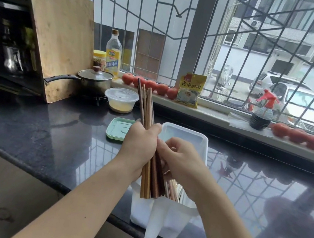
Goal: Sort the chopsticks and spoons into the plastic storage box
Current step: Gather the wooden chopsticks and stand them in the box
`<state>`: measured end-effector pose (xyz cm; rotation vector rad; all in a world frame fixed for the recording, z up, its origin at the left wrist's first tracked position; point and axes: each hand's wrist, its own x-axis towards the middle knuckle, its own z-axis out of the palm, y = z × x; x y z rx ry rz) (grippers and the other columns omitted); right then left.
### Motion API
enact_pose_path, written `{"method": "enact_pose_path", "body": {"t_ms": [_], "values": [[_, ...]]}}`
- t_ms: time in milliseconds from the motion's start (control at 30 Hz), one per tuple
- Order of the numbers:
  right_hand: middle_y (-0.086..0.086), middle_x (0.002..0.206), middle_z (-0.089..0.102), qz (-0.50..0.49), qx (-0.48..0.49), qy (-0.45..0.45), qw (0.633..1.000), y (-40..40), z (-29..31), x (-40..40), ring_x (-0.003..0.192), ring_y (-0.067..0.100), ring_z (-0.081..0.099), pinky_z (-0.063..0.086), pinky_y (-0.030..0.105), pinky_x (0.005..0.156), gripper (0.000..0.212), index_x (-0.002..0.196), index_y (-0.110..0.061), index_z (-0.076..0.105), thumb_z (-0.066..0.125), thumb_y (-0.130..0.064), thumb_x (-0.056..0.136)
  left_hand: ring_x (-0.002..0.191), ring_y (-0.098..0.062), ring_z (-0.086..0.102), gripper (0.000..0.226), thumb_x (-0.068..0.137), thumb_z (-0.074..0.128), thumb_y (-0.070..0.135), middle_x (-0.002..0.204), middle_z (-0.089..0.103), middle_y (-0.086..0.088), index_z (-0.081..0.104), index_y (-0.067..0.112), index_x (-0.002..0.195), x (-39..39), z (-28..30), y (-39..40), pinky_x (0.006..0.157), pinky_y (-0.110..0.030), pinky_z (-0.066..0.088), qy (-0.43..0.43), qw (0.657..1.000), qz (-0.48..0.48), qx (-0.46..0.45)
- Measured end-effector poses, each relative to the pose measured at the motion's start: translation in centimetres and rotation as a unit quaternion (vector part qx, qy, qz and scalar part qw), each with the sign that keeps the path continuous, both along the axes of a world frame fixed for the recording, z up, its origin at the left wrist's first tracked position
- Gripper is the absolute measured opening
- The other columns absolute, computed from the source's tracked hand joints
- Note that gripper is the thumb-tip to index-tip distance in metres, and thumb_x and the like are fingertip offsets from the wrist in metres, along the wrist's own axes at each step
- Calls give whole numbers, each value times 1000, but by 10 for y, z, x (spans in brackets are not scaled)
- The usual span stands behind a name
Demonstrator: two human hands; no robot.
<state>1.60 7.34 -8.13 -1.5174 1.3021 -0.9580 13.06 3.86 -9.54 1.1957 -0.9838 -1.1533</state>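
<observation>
A white translucent plastic storage box [185, 136] stands on the dark countertop near its front edge. My left hand [139, 147] grips a bundle of brown wooden chopsticks [147, 104] over the box, tips pointing up and away, butt ends low over the near compartment. My right hand [181, 162] is beside it over the box, fingers curled onto the chopsticks near the left hand. More chopsticks [171, 191] lie in the box under my right wrist. No spoons show.
A green lid [118, 129] lies left of the box. Behind it are a clear lidded tub [120, 100], a small pot [94, 79], a leaning cutting board [61, 40], bottles, and tomatoes [149, 85] along the window sill. A spray bottle [262, 113] stands at right.
</observation>
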Motion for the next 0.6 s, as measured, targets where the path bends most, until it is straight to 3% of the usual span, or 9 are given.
{"method": "enact_pose_path", "body": {"t_ms": [133, 233, 367, 500, 600], "values": [[9, 74, 68, 12, 2, -17, 1000, -2, -1, -4, 62, 19, 66, 56, 32, 57, 41, 99, 2, 61, 65, -39, 96, 75, -36, 64, 34, 81, 61, 45, 75, 57, -8, 57, 14, 93, 2, 0, -1, 79, -65, 60, -7, 1000, -4, 6], [4, 68, 62, 18, 0, -23, 1000, -3, -3, -5, 57, 15, 56, 47, 31, 56, 36, 95, -3, 61, 68, -39, 93, 69, -34, 62, 32, 83, 61, 44, 71, 54, -9, 57, 13, 89, 1, 0, 0, 74, -65, 59, -11, 1000, 4, 6], [-4, 57, 55, 14, -23, -9, 1000, -3, -1, -5, 49, 10, 48, 40, 26, 49, 32, 89, -7, 61, 67, -38, 95, 68, -28, 61, 26, 97, 58, 33, 72, 54, -9, 57, 8, 88, 0, 1, 1, 73, -56, 61, -26, 999, 23, -4], [2, 65, 65, -15, -94, 63, 993, -1, -4, -5, 51, 11, 55, 46, 33, 52, 24, 85, -16, 63, 66, -38, 95, 73, -24, 63, 28, 101, 56, 35, 77, 58, -7, 58, 7, 95, 0, 2, 2, 66, -41, 56, -34, 999, 17, -6], [6, 70, 70, -40, -129, 102, 986, 2, -5, -5, 59, 22, 65, 55, 43, 60, 18, 85, -24, 63, 64, -40, 95, 78, -25, 66, 26, 102, 56, 36, 82, 60, -7, 58, 11, 97, 0, 3, 3, 69, -41, 58, -35, 999, 13, -3]]}}
